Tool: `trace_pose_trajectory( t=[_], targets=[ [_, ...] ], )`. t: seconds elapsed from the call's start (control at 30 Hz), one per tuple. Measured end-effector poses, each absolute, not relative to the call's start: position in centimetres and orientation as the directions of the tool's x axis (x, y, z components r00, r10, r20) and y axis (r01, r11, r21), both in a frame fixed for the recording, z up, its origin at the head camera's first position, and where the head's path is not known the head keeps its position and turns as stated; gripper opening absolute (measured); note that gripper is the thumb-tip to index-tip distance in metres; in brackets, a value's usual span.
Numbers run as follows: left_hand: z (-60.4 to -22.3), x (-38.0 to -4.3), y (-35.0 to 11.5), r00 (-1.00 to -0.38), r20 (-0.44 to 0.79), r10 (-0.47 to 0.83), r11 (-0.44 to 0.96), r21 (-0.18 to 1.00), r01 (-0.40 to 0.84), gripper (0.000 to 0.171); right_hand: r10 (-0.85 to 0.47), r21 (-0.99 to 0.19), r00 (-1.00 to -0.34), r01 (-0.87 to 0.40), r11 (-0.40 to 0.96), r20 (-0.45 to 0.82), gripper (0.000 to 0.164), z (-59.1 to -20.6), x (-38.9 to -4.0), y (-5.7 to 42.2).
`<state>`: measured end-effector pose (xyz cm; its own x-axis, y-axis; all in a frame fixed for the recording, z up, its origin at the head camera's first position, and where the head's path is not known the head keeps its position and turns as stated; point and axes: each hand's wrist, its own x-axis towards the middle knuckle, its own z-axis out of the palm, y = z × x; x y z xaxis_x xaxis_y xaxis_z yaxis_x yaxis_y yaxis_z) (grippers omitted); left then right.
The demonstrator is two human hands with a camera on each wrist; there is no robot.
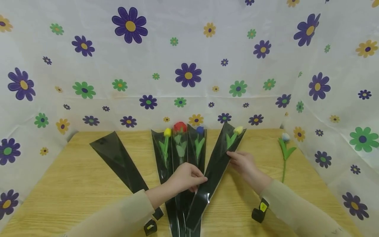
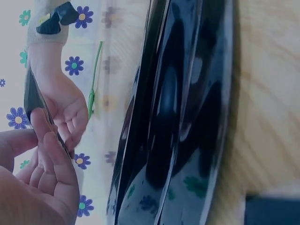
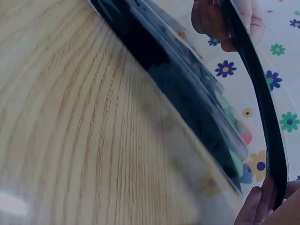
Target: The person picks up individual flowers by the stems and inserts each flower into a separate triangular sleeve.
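A black flower sleeve (image 1: 214, 168) holding a cream tulip (image 1: 238, 130) slants above the table, raised off it in the right wrist view. My left hand (image 1: 186, 176) pinches its left edge lower down, between thumb and fingers. Higher up, my right hand (image 1: 243, 164) grips the right edge, below the bloom. Beneath and left of it lie three black sleeves side by side, with a yellow tulip (image 1: 167, 132), a red rose (image 1: 180, 127) and a blue tulip (image 1: 200, 130). In the right wrist view the held sleeve (image 3: 260, 89) appears nearly edge-on, a hand at each end.
Another black sleeve (image 1: 116, 161), no flower visible in it, lies slanted at the left. A pale blue tulip (image 1: 284, 151) with a green stem lies at the right. Flower-printed white cloth (image 1: 165, 49) borders the wooden table (image 1: 74, 184) at the back and sides.
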<state>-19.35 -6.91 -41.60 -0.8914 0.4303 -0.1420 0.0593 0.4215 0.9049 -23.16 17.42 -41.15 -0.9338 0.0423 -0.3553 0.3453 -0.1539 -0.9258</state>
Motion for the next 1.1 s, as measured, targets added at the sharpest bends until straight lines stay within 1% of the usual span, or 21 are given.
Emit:
trace_pose_trajectory(
  t=[0.07, 0.2, 0.27, 0.33, 0.53, 0.8, 0.9, 1.1],
  targets=[
    [-42.0, -19.3, -6.4, -0.895, -0.156, 0.419, 0.4, 0.916, 0.028, 0.016, 0.064, -0.928, -0.929, 0.355, -0.117, -0.364, 0.018, -41.7, -23.6, 17.3],
    [-42.7, -19.2, -5.8, -0.898, -0.199, 0.393, 0.365, 0.93, -0.046, 0.017, 0.08, -0.928, -0.925, 0.37, -0.027, -0.371, 0.041, -42.5, -24.1, 17.1],
    [-43.1, -19.2, -5.6, -0.898, -0.216, 0.384, 0.36, 0.93, -0.07, 0.017, 0.076, -0.927, -0.924, 0.375, -0.001, -0.374, 0.049, -42.8, -24.3, 16.9],
    [-43.3, -19.2, -5.5, -0.898, -0.223, 0.38, 0.358, 0.93, -0.08, 0.017, 0.068, -0.928, -0.926, 0.372, 0.005, -0.371, 0.051, -43.0, -24.5, 16.7],
    [-43.8, -19.0, -5.4, -0.893, -0.227, 0.388, 0.359, 0.93, -0.08, 0.019, 0.056, -0.933, -0.932, 0.358, -0.019, -0.359, 0.051, -43.1, -24.7, 16.3],
    [-44.1, -18.9, -5.7, -0.888, -0.23, 0.399, 0.406, 0.912, -0.054, 0.033, 0.064, -0.935, -0.932, 0.354, -0.026, -0.355, 0.046, -43.2, -24.7, 16.0],
    [-44.1, -19.1, -5.9, -0.871, -0.25, 0.422, 0.439, 0.897, -0.045, 0.031, 0.046, -0.936, -0.935, 0.35, -0.03, -0.351, 0.047, -43.4, -24.6, 16.0],
    [-44.2, -19.4, -6.2, -0.837, -0.287, 0.466, 0.506, 0.863, -0.015, 0.019, 0.01, -0.936, -0.936, 0.35, -0.019, -0.351, 0.047, -43.5, -24.6, 16.1]
  ],
)
